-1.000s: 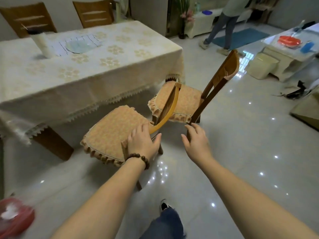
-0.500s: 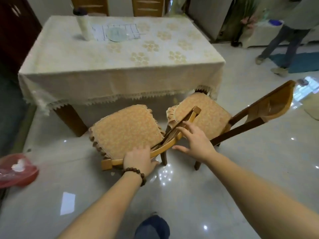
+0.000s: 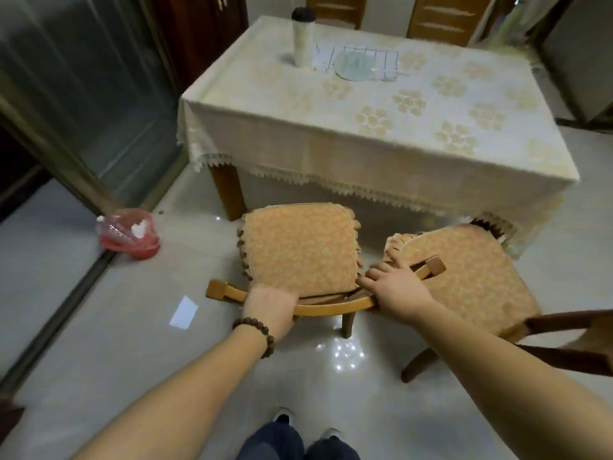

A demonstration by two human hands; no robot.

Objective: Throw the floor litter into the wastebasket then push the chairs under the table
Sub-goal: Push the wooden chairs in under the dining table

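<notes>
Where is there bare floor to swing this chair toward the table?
Bare floor lies between the wastebasket, the table leg and the held chair. It is crowded on the right: the second chair sits close against the held one.

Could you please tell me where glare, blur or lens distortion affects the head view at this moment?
Head view: glare speckles the glossy floor beneath the chair backrest both hands grip; motion blur smears the glass door at left and the second chair's backrest at right; wide-angle distortion bows the table edges; the hands stay fairly sharp.
</notes>
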